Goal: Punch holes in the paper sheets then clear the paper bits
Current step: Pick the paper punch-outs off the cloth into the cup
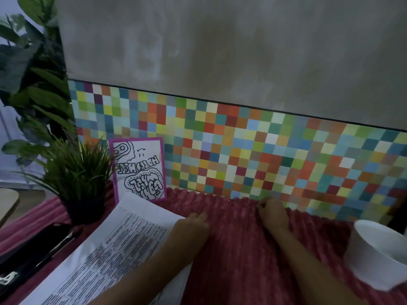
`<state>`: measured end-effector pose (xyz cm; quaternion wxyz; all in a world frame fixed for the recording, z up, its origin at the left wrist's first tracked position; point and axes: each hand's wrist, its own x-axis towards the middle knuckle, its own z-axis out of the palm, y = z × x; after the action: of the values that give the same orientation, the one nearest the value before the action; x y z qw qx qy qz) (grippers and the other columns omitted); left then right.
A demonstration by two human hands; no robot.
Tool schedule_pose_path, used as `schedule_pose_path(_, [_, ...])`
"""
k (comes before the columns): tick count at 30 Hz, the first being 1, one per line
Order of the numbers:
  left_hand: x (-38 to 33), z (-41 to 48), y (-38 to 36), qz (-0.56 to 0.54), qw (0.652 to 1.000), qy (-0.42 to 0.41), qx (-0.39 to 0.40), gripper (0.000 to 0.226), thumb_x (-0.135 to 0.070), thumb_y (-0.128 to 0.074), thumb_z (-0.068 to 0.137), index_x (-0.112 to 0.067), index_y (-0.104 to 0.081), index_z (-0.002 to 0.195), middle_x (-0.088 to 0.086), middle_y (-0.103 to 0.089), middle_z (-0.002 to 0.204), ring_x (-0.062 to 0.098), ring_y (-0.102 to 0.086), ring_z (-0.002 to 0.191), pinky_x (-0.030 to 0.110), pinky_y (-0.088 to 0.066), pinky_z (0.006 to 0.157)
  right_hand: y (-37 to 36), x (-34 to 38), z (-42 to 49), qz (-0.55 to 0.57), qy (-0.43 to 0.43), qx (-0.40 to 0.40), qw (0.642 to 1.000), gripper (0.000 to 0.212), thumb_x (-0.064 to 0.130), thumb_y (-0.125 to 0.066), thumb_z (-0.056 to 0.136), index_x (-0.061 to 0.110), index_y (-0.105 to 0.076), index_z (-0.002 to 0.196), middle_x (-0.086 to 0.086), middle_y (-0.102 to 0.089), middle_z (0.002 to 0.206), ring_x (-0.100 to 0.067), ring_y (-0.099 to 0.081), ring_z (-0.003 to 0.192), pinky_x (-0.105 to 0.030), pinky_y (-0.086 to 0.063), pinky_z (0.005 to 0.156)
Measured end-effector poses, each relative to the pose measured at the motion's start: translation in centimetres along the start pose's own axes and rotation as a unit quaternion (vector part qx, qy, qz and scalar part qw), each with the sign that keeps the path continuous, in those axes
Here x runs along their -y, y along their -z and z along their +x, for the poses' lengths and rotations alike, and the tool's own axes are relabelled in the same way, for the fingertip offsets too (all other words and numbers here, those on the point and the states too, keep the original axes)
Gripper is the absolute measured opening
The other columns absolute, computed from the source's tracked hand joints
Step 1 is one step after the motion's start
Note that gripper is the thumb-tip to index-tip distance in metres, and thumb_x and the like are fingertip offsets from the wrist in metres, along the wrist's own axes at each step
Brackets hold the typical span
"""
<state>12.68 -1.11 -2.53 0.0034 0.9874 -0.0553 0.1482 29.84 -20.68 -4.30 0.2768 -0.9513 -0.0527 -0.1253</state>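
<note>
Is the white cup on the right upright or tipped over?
Upright: the white cup stands on its base on the red cloth, mouth facing up.

paper stack [123,249] 1 | hole punch [33,249] 1 | cup [374,260] 1 | card [138,170] 1 | plants [81,172] [33,89] 2

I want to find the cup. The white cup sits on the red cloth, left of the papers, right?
Not quite. The white cup does sit on the red cloth, but it is to the right of the papers, not the left. The head view shows it.
</note>
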Motion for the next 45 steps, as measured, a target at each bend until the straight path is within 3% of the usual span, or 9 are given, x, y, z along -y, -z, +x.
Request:
schedule_pose_path(4, [2.4, 0.7, -1.4, -0.049, 0.998, -0.033, -0.012, 0.033, -0.003, -0.089, 0.048, -0.014, -0.060, 0.056, -0.003, -0.055, 0.057, 0.010, -0.051, 0.041, 0.019, -0.038, 0.036, -0.4, -0.4, 0.1, 0.057, -0.047, -0.045, 0.996, 0.026, 0.010, -0.055, 0.092, 0.013, -0.063, 0.067, -0.011, -0.068, 0.075, -0.025, -0.062, 0.066, -0.030, -0.049, 0.061])
schedule_pose_path(7, [3.7, 2.5, -0.6, -0.137, 0.990, -0.029, -0.008, 0.019, -0.008, -0.066, 0.087, -0.005, -0.059, 0.070, -0.001, -0.048, 0.067, 0.015, -0.047, 0.059, 0.030, -0.045, 0.058, -0.5, -1.2, 0.3, 0.107, -0.072, -0.079, 0.988, 0.024, 0.013, -0.060, 0.091, 0.005, -0.069, 0.071, -0.016, -0.070, 0.076, -0.024, -0.059, 0.064, -0.027, -0.039, 0.060])
schedule_pose_path(10, [3.8, 4.9, -0.2, -0.229, 0.973, 0.011, 0.001, 0.032, -0.014, -0.047, 0.099, -0.010, -0.049, 0.068, -0.001, -0.045, 0.065, 0.012, -0.042, 0.059, 0.019, -0.032, 0.051, -0.4, -1.2, 0.1, 0.109, -0.067, -0.073, 0.989, 0.019, 0.013, -0.065, 0.088, 0.004, -0.073, 0.073, -0.013, -0.071, 0.075, -0.022, -0.058, 0.062, -0.025, -0.038, 0.060])
schedule_pose_path(15, [0.8, 9.4, -1.1, -0.256, 0.965, 0.048, -0.020, 0.035, -0.016, -0.048, 0.100, 0.009, -0.059, 0.077, 0.021, -0.061, 0.083, 0.024, -0.053, 0.070, 0.033, -0.038, 0.063, -1.1, -1.0, -0.3, 0.024, -0.043, -0.061, 0.997, 0.022, 0.014, -0.055, 0.090, 0.012, -0.064, 0.071, -0.004, -0.064, 0.073, -0.021, -0.062, 0.064, -0.027, -0.046, 0.058])
schedule_pose_path(20, [-1.7, 12.2, -4.0, -0.248, 0.963, 0.091, -0.044, 0.029, -0.014, -0.048, 0.099, -0.009, -0.056, 0.072, 0.005, -0.055, 0.073, 0.017, -0.050, 0.067, 0.021, -0.029, 0.058, -1.0, -1.0, -0.3, 0.041, -0.045, -0.093, 0.994, 0.017, 0.006, -0.048, 0.093, 0.007, -0.062, 0.083, -0.005, -0.059, 0.082, -0.021, -0.056, 0.071, -0.028, -0.041, 0.062])
schedule_pose_path(28, [-1.3, 14.8, -6.4, -0.210, 0.964, 0.160, -0.028, 0.018, -0.011, -0.055, 0.096, -0.004, -0.065, 0.083, 0.010, -0.067, 0.084, 0.019, -0.057, 0.071, 0.027, -0.041, 0.064, -1.1, -1.6, 0.1, 0.127, -0.059, -0.112, 0.984, 0.018, 0.011, -0.047, 0.097, 0.006, -0.061, 0.086, -0.008, -0.060, 0.090, -0.026, -0.060, 0.080, -0.028, -0.043, 0.066])
schedule_pose_path(37, [3.6, 12.6, -1.1, -0.319, 0.939, 0.106, -0.076, 0.029, -0.008, -0.063, 0.089, 0.000, -0.067, 0.061, 0.005, -0.062, 0.062, 0.010, -0.052, 0.057, 0.028, -0.040, 0.058, -0.7, -2.4, 1.0, 0.279, -0.092, -0.106, 0.950, 0.027, 0.001, -0.053, 0.091, 0.009, -0.062, 0.066, -0.008, -0.063, 0.069, -0.023, -0.058, 0.067, -0.026, -0.039, 0.060])
schedule_pose_path(41, [6.7, 9.1, -0.1, -0.298, 0.950, 0.088, -0.038, 0.029, -0.014, -0.071, 0.086, -0.010, -0.065, 0.058, -0.010, -0.057, 0.058, -0.001, -0.052, 0.054, 0.010, -0.037, 0.053, 0.2, -2.4, 1.2, 0.366, -0.111, -0.114, 0.917, 0.019, 0.001, -0.059, 0.087, 0.010, -0.072, 0.076, -0.006, -0.066, 0.076, -0.022, -0.062, 0.077, -0.027, -0.046, 0.076])
schedule_pose_path(45, [7.5, 6.7, -1.8, -0.289, 0.956, 0.026, 0.037, 0.030, -0.003, -0.068, 0.078, -0.007, -0.053, 0.052, 0.003, -0.046, 0.055, 0.011, -0.038, 0.054, 0.024, -0.031, 0.054, 0.7, -2.8, 2.0, 0.379, -0.111, -0.116, 0.911, 0.018, 0.001, -0.062, 0.085, 0.011, -0.074, 0.077, -0.011, -0.072, 0.084, -0.028, -0.066, 0.081, -0.040, -0.055, 0.082])
